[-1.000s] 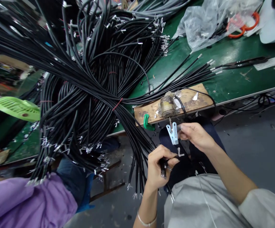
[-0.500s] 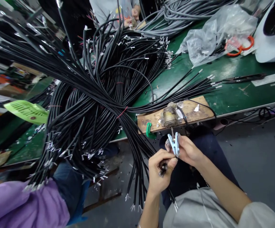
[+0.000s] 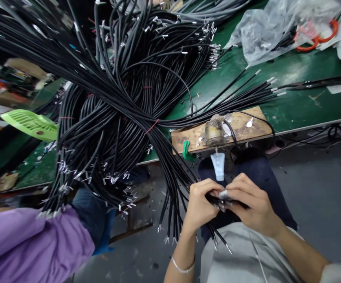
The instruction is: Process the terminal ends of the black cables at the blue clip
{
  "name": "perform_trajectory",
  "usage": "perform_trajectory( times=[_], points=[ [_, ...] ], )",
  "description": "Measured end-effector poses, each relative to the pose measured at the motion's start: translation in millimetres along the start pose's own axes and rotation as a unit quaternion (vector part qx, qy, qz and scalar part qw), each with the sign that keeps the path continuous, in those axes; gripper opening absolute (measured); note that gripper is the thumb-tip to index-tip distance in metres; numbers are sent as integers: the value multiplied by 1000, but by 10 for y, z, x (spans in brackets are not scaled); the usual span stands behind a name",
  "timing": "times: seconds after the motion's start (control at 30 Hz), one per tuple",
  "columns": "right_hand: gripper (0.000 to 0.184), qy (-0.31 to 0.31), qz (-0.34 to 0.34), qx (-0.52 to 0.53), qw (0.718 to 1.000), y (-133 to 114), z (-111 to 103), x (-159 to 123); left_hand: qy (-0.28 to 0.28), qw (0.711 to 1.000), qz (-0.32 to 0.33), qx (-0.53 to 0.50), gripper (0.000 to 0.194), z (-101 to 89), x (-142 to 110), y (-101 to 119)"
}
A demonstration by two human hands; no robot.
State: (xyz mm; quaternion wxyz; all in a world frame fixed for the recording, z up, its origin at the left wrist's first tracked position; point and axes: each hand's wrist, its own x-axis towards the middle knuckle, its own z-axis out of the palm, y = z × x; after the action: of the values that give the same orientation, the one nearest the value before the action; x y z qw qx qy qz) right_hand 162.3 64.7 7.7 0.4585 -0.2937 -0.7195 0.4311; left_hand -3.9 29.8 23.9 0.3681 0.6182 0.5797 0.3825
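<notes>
My left hand is closed around a bunch of black cables, whose stripped silvery ends point down over my lap. Against it, my right hand is closed on the upper ends of the same cables, its fingertips pressed together. A greyish wrap covers a right fingertip. The conductors between the fingers are mostly hidden. Just above my hands, apart from them, a light blue clothes-peg-like clip hangs from the shaft of a small motor. The motor is fixed on a wooden board at the table edge.
A large pile of black cables covers the green table. A green clamp grips the board. Pliers, orange-handled scissors and a plastic bag lie at right. A person in a purple shirt sits at left.
My right hand has come down from the blue clip to the cables by my left hand. The clip has turned about the shaft, now showing its broad side. The camera view has shifted slightly.
</notes>
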Motion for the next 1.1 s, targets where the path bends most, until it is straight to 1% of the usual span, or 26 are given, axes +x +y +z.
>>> perform_trajectory(
  times=[0.03,0.1,0.2,0.27,0.43,0.5,0.53,0.6,0.67,0.7,0.73,0.77,0.8,0.83,0.9,0.97,1.0,1.03,1.07,1.1],
  points=[
    [11,25,-7,-5,1000,-20,40,12,-2,1000,7,2,5,-13,-7,13],
    [9,65,3,14,998,-8,104,36,5,1000,16,-5,4,-42,-36,42],
    [11,67,40,48,996,53,138,51,26,999,18,-14,5,-65,-89,71],
    [8,69,52,50,995,74,125,46,40,999,19,-12,5,-56,-111,70],
    [7,91,47,37,994,49,95,38,55,998,35,0,10,23,-107,56],
    [13,104,40,10,994,42,132,37,68,997,34,18,6,71,-106,69],
    [17,119,34,-13,992,44,164,35,75,996,29,33,3,98,-109,78],
    [22,167,12,-63,984,56,244,22,88,994,12,66,7,152,-121,94],
    [21,212,-4,-78,974,73,325,1,101,991,-1,86,10,192,-134,100],
    [18,221,2,-60,973,82,359,-11,108,990,-5,88,11,203,-137,98],
    [16,219,21,-21,975,90,386,-21,116,990,-8,86,12,207,-138,95],
    [15,208,52,37,976,97,407,-31,119,990,-10,81,13,203,-136,91],
    [15,192,90,110,971,106,422,-38,119,990,-10,76,15,194,-131,87],
    [18,174,132,189,957,114,433,-43,114,991,-11,72,17,181,-124,85],
    [23,137,205,336,909,135,439,-50,94,993,-9,64,22,150,-111,87],
    [26,115,252,428,860,157,420,-57,71,996,-9,54,27,123,-104,97],
    [27,107,263,450,847,167,398,-59,62,997,-12,48,29,112,-103,104],
    [28,99,265,456,844,177,368,-61,53,998,-17,43,32,103,-103,111],
    [27,91,258,447,852,185,331,-61,46,998,-22,40,34,95,-103,117],
    [24,82,243,424,869,192,291,-58,38,998,-29,37,36,88,-104,122]
  ],
)
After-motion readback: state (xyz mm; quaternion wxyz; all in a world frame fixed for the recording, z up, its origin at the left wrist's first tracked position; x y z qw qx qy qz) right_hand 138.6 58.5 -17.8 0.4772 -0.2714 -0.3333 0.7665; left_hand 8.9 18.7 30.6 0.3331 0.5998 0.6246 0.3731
